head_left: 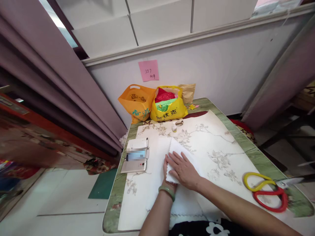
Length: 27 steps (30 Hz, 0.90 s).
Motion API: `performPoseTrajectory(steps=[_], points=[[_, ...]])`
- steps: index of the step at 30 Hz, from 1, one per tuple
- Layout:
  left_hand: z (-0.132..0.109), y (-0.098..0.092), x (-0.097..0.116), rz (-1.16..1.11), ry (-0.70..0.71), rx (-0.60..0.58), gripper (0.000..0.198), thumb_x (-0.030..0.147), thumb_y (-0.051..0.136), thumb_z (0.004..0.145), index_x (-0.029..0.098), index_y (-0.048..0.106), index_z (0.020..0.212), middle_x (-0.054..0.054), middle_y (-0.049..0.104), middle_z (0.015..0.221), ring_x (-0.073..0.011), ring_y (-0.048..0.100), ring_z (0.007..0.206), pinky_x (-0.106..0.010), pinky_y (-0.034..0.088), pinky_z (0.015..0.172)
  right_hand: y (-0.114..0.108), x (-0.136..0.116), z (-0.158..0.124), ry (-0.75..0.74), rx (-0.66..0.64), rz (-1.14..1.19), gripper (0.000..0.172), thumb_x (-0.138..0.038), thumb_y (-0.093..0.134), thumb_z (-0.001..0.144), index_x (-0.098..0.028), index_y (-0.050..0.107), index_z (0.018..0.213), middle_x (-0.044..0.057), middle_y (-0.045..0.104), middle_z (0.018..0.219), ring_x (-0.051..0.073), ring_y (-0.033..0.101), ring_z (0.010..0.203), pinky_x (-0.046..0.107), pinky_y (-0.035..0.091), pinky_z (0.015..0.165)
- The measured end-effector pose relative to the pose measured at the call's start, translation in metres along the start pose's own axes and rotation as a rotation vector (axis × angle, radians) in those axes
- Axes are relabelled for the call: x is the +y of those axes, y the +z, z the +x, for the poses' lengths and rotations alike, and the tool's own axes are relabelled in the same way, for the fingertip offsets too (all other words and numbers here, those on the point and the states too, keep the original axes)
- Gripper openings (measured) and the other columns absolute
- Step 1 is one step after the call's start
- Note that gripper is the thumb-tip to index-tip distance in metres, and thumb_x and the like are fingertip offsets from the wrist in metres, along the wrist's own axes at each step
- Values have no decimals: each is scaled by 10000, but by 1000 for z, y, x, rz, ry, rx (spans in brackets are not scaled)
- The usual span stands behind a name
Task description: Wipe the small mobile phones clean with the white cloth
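Fingers [177, 157] of the right hand [184, 170] are lying outstretched, gripping nothing, on the white cloth [172, 145]; the left hand [165, 172] is sitting partly beneath its folded flap, its grasp hidden. Uneven pressing could be skewing that fold against the floral sheet [204, 139] underneath. Scissors [282, 184] are resting well apart.
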State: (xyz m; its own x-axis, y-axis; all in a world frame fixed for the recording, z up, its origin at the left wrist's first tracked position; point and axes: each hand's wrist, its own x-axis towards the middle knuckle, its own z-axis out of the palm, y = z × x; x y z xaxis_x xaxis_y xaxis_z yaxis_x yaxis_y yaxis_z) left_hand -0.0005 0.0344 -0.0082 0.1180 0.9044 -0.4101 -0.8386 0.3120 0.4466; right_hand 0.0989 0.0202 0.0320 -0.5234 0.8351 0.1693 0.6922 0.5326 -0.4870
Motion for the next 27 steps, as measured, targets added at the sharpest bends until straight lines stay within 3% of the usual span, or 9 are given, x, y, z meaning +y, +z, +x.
performPoseTrajectory(steps=[3, 11, 17, 20, 23, 27], points=[[0, 3, 1, -101, -124, 6, 358, 435, 494, 894, 183, 691, 1055, -76, 686, 1158, -223, 541, 1235, -359, 345, 1113, 3, 9, 4, 41, -83, -116, 562, -445, 307, 991, -250, 230, 1512, 43, 247, 1561, 249, 197, 1445, 536, 110, 1166], [7, 9, 3, -116, -227, -149, 532, 552, 455, 865, 195, 610, 1229, -97, 617, 1283, -281, 494, 1280, -451, 356, 1090, 13, 27, 40, 143, -83, -105, 556, -459, 262, 991, -235, 267, 1500, 42, 207, 1576, 232, 134, 1460, 546, 55, 1157], [12, 13, -4, -97, -129, -107, 358, 346, 486, 857, 156, 667, 1101, -100, 662, 1203, -252, 606, 1139, -413, 449, 1009, 10, 48, 62, 290, 11, -139, 519, -403, 215, 1005, -191, 374, 1452, 98, 293, 1546, 250, 200, 1444, 558, 95, 1141], [10, 16, -5, -78, -147, -54, 316, 289, 506, 846, 145, 680, 1067, -99, 692, 1136, -242, 638, 1085, -399, 469, 993, 9, 57, 56, 332, 106, -194, 516, -395, 252, 1000, -165, 394, 1440, 113, 297, 1541, 271, 197, 1443, 579, 81, 1139], [8, 19, -5, -80, -150, -46, 324, 271, 519, 860, 145, 664, 1122, -96, 694, 1141, -232, 633, 1104, -386, 454, 1019, 10, 60, 34, 283, 171, -253, 508, -380, 285, 995, -172, 381, 1449, 106, 304, 1538, 280, 199, 1442, 587, 52, 1143], [2, 17, -2, -57, -181, -67, 375, 316, 542, 883, 154, 625, 1210, -93, 658, 1224, -216, 581, 1190, -342, 401, 1073, 7, 47, -1, 117, 177, -261, 553, -352, 268, 1003, -174, 186, 1520, 83, 265, 1552, 254, 179, 1449, 568, 15, 1159]])
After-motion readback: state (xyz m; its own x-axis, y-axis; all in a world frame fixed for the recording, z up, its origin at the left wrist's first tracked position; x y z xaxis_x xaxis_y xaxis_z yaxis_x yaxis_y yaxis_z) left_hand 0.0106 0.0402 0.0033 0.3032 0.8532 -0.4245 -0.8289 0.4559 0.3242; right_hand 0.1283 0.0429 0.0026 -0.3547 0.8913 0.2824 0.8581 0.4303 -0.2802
